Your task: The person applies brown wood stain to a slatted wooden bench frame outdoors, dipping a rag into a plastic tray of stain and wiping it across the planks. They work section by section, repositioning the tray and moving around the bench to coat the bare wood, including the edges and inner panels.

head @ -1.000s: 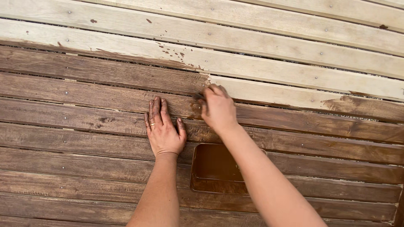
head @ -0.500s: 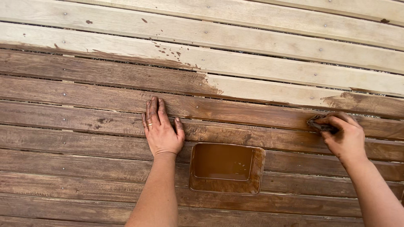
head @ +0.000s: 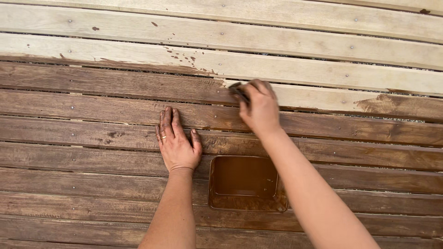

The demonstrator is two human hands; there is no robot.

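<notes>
Pressing a small dark staining pad onto the slatted wooden deck, the right hand sat at the boundary where dark brown stain met bare pale wood. Right fingers were curled tight and clamped on the pad; only its dark front edge showed past the knuckles, so its exact shape could not be told. The pad lay on the half-stained plank, touching it, with the unstained pale stretch running off to the right along the plank's long axis, left to right across the view. An isolated brown smear sat farther right on that same plank, well apart from the pad.

Left hand lay flat on an already dark plank, fingers straight and close together, thumb spread out, a ring on one finger, holding nothing. It was below and left of the pad, near but not touching the right hand.

Rectangular shallow tray of brown stain sat on the deck just beside the left wrist and partly under the right forearm, nearer the body than both hands. Right hand was clearly the nearer one to the bare wood. Upper pale unstained planks carried a few brown drips.
</notes>
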